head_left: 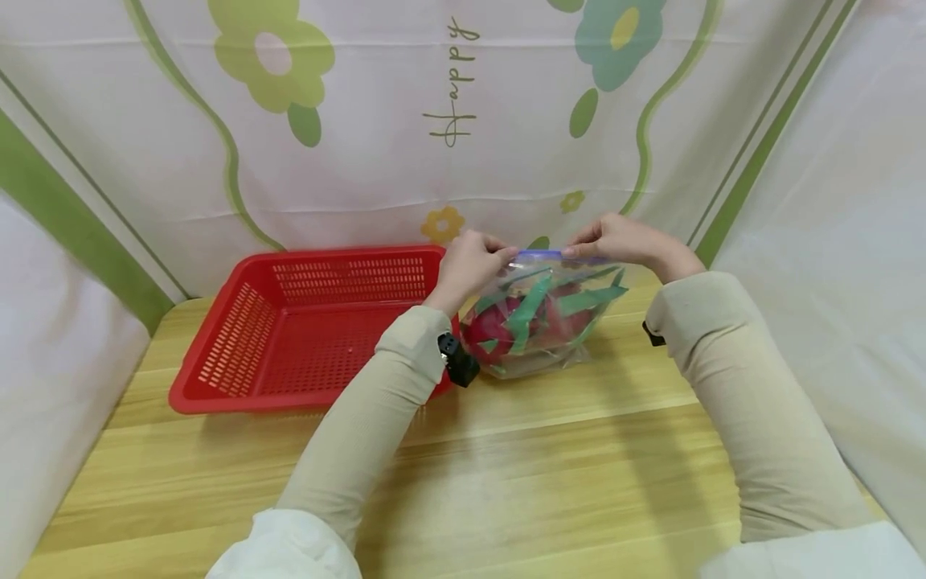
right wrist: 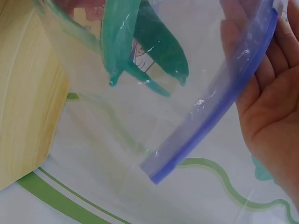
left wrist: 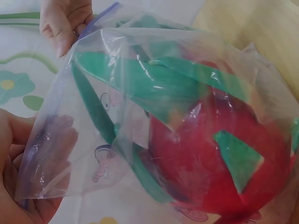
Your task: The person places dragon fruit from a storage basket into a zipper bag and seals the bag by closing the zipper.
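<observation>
A clear zip bag (head_left: 538, 354) with a blue-purple zip strip (head_left: 538, 255) stands on the table, right of the red basket. Inside it is a round red fruit (left wrist: 201, 149) with long green pointed scales, like a dragon fruit. My left hand (head_left: 469, 269) pinches the left end of the bag's top edge between thumb and fingers. Farther right along the same strip, my right hand (head_left: 625, 241) pinches it too, thumb on the near side. In the right wrist view, the strip (right wrist: 219, 107) runs past the right hand's fingers, its end hanging free.
A red plastic basket (head_left: 190, 386) with slotted walls stands left of the bag, partly behind my left forearm. The wooden table (head_left: 535, 482) reaches back to a white flowered cloth (head_left: 362, 161). More white cloth hangs at both sides.
</observation>
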The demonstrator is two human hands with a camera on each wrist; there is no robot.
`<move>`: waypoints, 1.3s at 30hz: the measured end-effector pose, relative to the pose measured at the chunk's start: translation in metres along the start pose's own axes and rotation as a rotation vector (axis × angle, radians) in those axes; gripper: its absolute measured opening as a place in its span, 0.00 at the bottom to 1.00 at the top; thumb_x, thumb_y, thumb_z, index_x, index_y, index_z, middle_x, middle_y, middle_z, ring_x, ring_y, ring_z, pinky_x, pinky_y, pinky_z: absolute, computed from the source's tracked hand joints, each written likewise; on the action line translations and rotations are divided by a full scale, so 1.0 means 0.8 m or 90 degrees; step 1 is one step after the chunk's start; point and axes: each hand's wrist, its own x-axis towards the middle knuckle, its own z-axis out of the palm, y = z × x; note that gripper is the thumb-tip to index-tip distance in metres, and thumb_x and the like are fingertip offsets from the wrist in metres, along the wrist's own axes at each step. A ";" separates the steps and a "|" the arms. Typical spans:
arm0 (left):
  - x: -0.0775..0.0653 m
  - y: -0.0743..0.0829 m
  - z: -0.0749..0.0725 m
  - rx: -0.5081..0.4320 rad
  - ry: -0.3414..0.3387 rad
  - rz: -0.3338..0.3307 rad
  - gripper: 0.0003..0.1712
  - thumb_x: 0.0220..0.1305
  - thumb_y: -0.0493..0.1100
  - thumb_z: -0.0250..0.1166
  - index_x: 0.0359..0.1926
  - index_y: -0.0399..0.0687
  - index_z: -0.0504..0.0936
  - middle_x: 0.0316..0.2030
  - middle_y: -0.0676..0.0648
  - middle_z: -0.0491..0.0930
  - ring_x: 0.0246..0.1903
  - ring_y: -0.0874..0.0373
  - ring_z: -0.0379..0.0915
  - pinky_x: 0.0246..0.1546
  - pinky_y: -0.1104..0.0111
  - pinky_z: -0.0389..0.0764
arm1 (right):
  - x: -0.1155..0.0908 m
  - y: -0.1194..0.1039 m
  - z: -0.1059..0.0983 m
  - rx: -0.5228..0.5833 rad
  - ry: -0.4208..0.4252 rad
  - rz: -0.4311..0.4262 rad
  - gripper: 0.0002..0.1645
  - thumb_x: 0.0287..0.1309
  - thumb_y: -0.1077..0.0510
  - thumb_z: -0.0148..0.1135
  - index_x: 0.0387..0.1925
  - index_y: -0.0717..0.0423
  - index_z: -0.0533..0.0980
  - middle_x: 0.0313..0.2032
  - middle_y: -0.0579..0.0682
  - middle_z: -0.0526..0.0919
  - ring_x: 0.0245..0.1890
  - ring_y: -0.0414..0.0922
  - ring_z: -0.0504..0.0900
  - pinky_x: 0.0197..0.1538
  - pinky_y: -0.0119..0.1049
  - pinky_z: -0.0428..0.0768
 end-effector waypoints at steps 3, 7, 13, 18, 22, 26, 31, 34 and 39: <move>-0.002 -0.003 0.001 -0.011 0.002 -0.004 0.17 0.65 0.53 0.61 0.42 0.48 0.88 0.33 0.49 0.87 0.33 0.60 0.82 0.32 0.70 0.77 | 0.001 0.000 0.001 -0.001 -0.001 -0.006 0.19 0.66 0.53 0.56 0.50 0.61 0.81 0.46 0.55 0.86 0.50 0.50 0.79 0.55 0.48 0.74; -0.003 -0.005 0.001 -0.008 -0.001 0.000 0.17 0.65 0.53 0.61 0.43 0.48 0.88 0.35 0.49 0.87 0.34 0.60 0.80 0.33 0.70 0.77 | 0.001 0.001 0.002 0.004 0.009 -0.004 0.18 0.67 0.56 0.54 0.51 0.61 0.80 0.44 0.54 0.87 0.49 0.50 0.80 0.53 0.47 0.75; -0.004 -0.006 0.001 0.003 -0.003 -0.004 0.17 0.65 0.54 0.60 0.44 0.49 0.87 0.37 0.50 0.87 0.34 0.60 0.75 0.31 0.72 0.72 | 0.000 0.000 0.004 0.006 0.013 0.008 0.20 0.66 0.53 0.54 0.51 0.61 0.80 0.48 0.57 0.85 0.58 0.58 0.76 0.62 0.56 0.70; -0.004 -0.006 0.000 0.005 -0.004 -0.006 0.18 0.65 0.54 0.61 0.44 0.49 0.87 0.37 0.50 0.87 0.35 0.59 0.76 0.33 0.70 0.74 | 0.000 0.004 0.003 -0.004 0.022 0.011 0.21 0.65 0.54 0.55 0.53 0.63 0.78 0.52 0.62 0.81 0.61 0.62 0.72 0.65 0.59 0.66; -0.004 -0.006 -0.001 -0.001 -0.009 -0.011 0.18 0.65 0.54 0.61 0.45 0.49 0.87 0.36 0.49 0.87 0.36 0.59 0.78 0.35 0.69 0.76 | -0.002 0.011 0.001 -0.005 0.028 0.012 0.23 0.65 0.53 0.55 0.54 0.65 0.77 0.57 0.65 0.77 0.62 0.64 0.70 0.66 0.61 0.64; -0.005 -0.005 -0.002 -0.005 -0.016 -0.012 0.17 0.65 0.54 0.60 0.45 0.49 0.87 0.35 0.49 0.87 0.36 0.60 0.80 0.35 0.68 0.77 | -0.007 0.020 -0.001 0.014 0.033 0.025 0.25 0.65 0.50 0.55 0.55 0.65 0.76 0.59 0.66 0.74 0.64 0.65 0.66 0.67 0.62 0.62; -0.007 -0.004 -0.003 -0.012 -0.021 -0.014 0.17 0.66 0.54 0.60 0.44 0.50 0.87 0.35 0.50 0.88 0.35 0.60 0.81 0.34 0.69 0.78 | -0.012 0.027 -0.001 0.045 0.032 0.041 0.27 0.66 0.47 0.55 0.56 0.64 0.75 0.61 0.66 0.72 0.65 0.65 0.65 0.67 0.63 0.60; -0.008 -0.003 -0.002 -0.014 -0.021 -0.012 0.17 0.65 0.54 0.60 0.44 0.50 0.87 0.34 0.50 0.87 0.34 0.60 0.80 0.33 0.70 0.78 | -0.013 0.028 -0.001 0.071 0.029 0.043 0.26 0.66 0.48 0.54 0.55 0.65 0.76 0.56 0.62 0.78 0.64 0.63 0.68 0.68 0.63 0.59; -0.013 -0.003 0.001 -0.011 -0.006 0.010 0.17 0.65 0.55 0.60 0.43 0.51 0.87 0.32 0.52 0.86 0.33 0.61 0.79 0.33 0.70 0.78 | -0.014 0.028 -0.001 0.106 0.010 0.045 0.26 0.69 0.49 0.51 0.57 0.65 0.75 0.44 0.51 0.87 0.64 0.60 0.69 0.70 0.61 0.55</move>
